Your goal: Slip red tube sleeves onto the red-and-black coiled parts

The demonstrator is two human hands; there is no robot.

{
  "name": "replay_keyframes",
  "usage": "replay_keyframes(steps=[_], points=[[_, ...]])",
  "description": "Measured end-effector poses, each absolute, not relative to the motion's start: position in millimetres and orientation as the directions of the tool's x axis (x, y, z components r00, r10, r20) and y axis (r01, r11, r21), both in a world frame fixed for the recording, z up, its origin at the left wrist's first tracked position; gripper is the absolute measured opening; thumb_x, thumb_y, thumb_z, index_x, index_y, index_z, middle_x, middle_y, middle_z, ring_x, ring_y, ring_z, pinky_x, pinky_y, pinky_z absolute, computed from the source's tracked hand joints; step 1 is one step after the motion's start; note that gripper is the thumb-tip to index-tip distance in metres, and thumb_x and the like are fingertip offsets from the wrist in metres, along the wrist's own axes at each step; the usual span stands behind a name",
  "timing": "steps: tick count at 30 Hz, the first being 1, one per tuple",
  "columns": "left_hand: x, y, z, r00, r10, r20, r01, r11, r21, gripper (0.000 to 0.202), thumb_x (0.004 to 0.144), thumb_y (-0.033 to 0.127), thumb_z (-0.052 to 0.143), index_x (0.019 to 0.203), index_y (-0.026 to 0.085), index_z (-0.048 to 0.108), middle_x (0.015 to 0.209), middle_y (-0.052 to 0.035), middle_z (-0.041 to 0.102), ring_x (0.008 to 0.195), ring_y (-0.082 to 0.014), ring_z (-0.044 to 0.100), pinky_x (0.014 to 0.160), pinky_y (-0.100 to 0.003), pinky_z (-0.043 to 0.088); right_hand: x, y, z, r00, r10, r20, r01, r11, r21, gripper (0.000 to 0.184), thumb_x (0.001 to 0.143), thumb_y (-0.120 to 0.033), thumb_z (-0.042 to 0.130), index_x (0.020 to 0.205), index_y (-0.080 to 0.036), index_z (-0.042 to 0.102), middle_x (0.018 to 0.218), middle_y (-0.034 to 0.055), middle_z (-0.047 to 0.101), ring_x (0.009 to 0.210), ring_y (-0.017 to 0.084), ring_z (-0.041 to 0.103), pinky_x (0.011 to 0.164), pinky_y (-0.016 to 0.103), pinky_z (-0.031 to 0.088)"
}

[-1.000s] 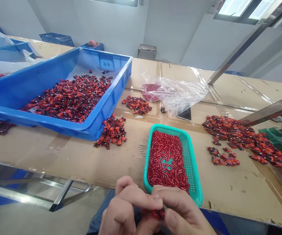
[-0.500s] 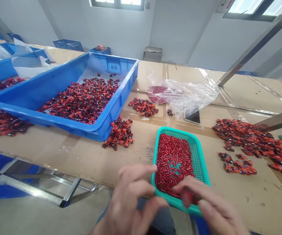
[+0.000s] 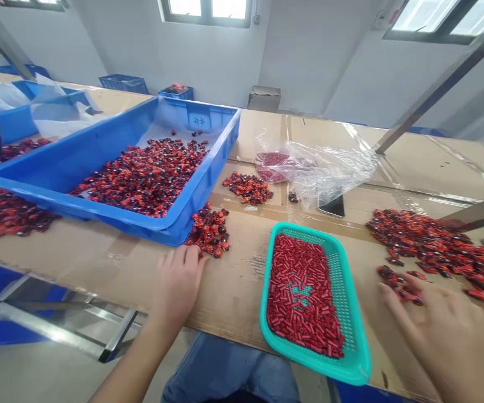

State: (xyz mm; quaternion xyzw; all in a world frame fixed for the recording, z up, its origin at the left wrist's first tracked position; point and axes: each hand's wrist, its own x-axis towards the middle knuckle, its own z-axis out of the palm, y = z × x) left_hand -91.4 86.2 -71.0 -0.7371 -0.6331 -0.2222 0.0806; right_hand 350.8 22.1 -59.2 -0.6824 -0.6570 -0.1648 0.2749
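Note:
My left hand (image 3: 178,280) lies palm down on the cardboard-covered table, fingers stretched toward a small heap of red-and-black parts (image 3: 208,229) beside the big blue crate (image 3: 69,162); its fingertips just reach the heap's near edge. My right hand (image 3: 443,330) is spread, fingers apart, over a small cluster of the same parts (image 3: 396,280) at the right, motion-blurred. Between my hands sits a teal mesh basket (image 3: 351,313) filled with small red tubes (image 3: 302,291).
The blue crate holds many red-and-black parts. A larger heap (image 3: 435,246) lies at the right, another small pile (image 3: 248,187) near a clear plastic bag (image 3: 321,165) with a phone (image 3: 333,206) under it. More blue crates stand at the left; metal bars cross at the right.
My hands were together near my lap working a small red part. They have separated: the left went out to the heap by the crate, the right to the cluster at the right.

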Motion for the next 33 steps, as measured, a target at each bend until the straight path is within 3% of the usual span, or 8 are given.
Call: replay_keyframes(steps=[3,6,10,13,16,25,29,33], points=[[-90.5,90.5,-68.4,0.070,0.892,0.447,0.959,-0.184,0.217,0.024,0.100,0.028,0.050,0.095,0.014,0.069,0.088,-0.0173,0.074,0.079,-0.0370,0.067,0.071,-0.044,0.043,293.8,17.9,-34.1,-0.171,0.795,0.583,0.940,0.309,-0.145,0.029,0.108,-0.043,0.050,0.113,-0.021,0.068,0.098,0.0122,0.073,0.091,0.028,0.067,0.083,0.044,0.052],[-93.5,87.4,-62.6,0.083,0.884,0.461,0.920,-0.246,0.306,0.031,0.101,0.033,0.047,0.112,0.013,0.068,0.097,-0.0161,0.075,0.082,-0.0329,0.070,0.073,-0.043,0.049,248.2,18.1,-19.7,-0.376,0.849,0.370,0.854,0.473,-0.217,0.020,0.109,-0.025,0.048,0.113,-0.023,0.068,0.101,0.0065,0.075,0.092,0.022,0.069,0.080,0.035,0.055],[-89.4,64.5,-48.5,0.104,0.901,0.422,0.754,-0.348,0.557,0.031,0.105,0.036,0.052,0.131,0.025,0.064,0.119,-0.0060,0.071,0.099,-0.0197,0.071,0.089,-0.030,0.055,228.1,24.8,-23.0,-0.436,0.863,0.255,0.857,0.485,-0.176,0.019,0.107,-0.026,0.053,0.105,-0.023,0.071,0.091,0.0034,0.076,0.083,0.024,0.070,0.073,0.038,0.054],[-76.3,43.9,-43.3,0.046,0.955,0.294,0.467,-0.281,0.838,0.021,0.102,0.030,0.061,0.121,0.033,0.071,0.118,0.0004,0.069,0.108,-0.0140,0.070,0.095,-0.019,0.054,229.9,29.3,-32.5,-0.437,0.868,0.238,0.863,0.479,-0.163,0.023,0.107,-0.022,0.053,0.093,-0.021,0.071,0.081,0.0035,0.073,0.075,0.025,0.067,0.067,0.039,0.050],[-62.4,31.4,-46.5,-0.003,0.987,0.159,0.182,-0.156,0.971,0.016,0.098,0.028,0.069,0.112,0.033,0.074,0.114,0.0018,0.070,0.106,-0.0114,0.072,0.093,-0.014,0.056,231.9,31.6,-39.8,-0.447,0.861,0.243,0.851,0.493,-0.181,0.031,0.109,-0.024,0.048,0.085,-0.021,0.069,0.078,0.0041,0.072,0.071,0.024,0.066,0.065,0.038,0.050],[-46.1,24.7,-34.0,0.106,0.990,-0.096,-0.150,0.112,0.982,0.008,0.088,0.025,0.082,0.090,0.025,0.075,0.103,-0.0006,0.078,0.093,-0.0116,0.077,0.082,-0.012,0.060,225.7,23.5,-17.4,-0.360,0.881,0.306,0.801,0.460,-0.382,0.025,0.111,-0.032,0.048,0.094,-0.022,0.062,0.086,0.0032,0.070,0.079,0.019,0.067,0.070,0.032,0.056],[-38.3,16.6,-27.6,0.113,0.992,-0.048,-0.220,0.072,0.973,0.023,0.086,0.014,0.081,0.082,0.024,0.061,0.093,0.0050,0.073,0.087,-0.0109,0.076,0.075,-0.015,0.062,209.0,13.4,6.1,-0.286,0.902,0.322,0.603,0.431,-0.671,0.017,0.110,-0.028,0.053,0.095,-0.024,0.060,0.083,0.0000,0.067,0.077,0.015,0.065,0.067,0.025,0.055],[-28.5,4.7,-19.5,0.078,0.991,0.113,-0.120,-0.103,0.987,0.033,0.088,0.003,0.072,0.080,0.024,0.048,0.094,0.0072,0.073,0.095,-0.0114,0.077,0.087,-0.017,0.063,185.4,8.5,18.1,-0.272,0.833,0.482,0.422,0.554,-0.718,0.019,0.108,-0.037,0.058,0.095,-0.022,0.060,0.080,-0.0004,0.067,0.075,0.012,0.065,0.069,0.023,0.056]])
